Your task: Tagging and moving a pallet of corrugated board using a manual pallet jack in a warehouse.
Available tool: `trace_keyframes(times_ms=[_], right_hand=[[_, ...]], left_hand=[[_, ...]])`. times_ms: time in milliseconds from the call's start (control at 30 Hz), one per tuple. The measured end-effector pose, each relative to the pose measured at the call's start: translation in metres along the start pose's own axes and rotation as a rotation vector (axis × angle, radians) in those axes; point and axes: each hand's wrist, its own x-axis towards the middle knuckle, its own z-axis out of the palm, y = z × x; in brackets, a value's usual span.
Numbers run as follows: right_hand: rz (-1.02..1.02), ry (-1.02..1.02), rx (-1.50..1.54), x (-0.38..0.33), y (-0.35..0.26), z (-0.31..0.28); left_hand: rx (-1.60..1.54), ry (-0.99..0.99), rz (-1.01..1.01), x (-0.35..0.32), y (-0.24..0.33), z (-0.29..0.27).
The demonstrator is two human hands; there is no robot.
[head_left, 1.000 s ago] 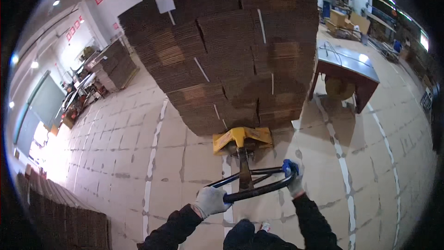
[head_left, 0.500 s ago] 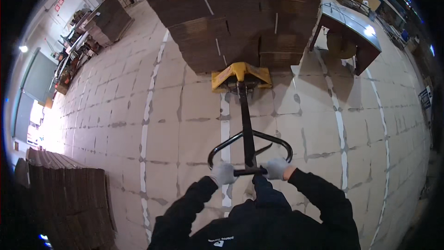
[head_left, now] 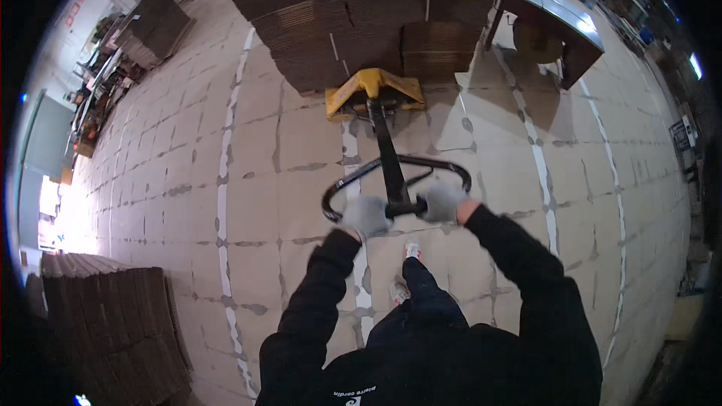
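Gripping pallet-jack handle (head_left: 396, 180), cardboard-loaded.

Yellow pallet jack (head_left: 374, 89) with black handle (head_left: 396, 180), grey-gloved hands (head_left: 365, 215) (head_left: 442, 202), black sleeves, brown cardboard stacks (head_left: 361, 15), beige tiled floor (head_left: 226, 180) with white lines

The floor (head_left: 188, 203) was pale concrete laid in large slabs, cracked along the joints and marked with long white painted lines (head_left: 222, 180). A dark metal table (head_left: 553, 19) stood at the upper right, a round brown object beneath it. Low stacks of flattened brown cardboard (head_left: 113, 331) sat at the lower left, and another stack (head_left: 154, 22) stood far off at the upper left. Bright daylight poured in from an opening (head_left: 49, 203) on the left wall, glaring across the floor.
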Motion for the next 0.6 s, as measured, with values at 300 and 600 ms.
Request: trace_keyframes(times_ms=[300, 600], right_hand=[[-0.016, -0.283, -0.012, -0.053, -0.002, 0.07], [-0.067, 0.006, 0.124, -0.067, -0.029, 0.086]], left_hand=[[-0.126, -0.098, 0.067, -0.02, 0.022, 0.101], [-0.023, -0.532, 0.082, -0.029, -0.003, 0.18]])
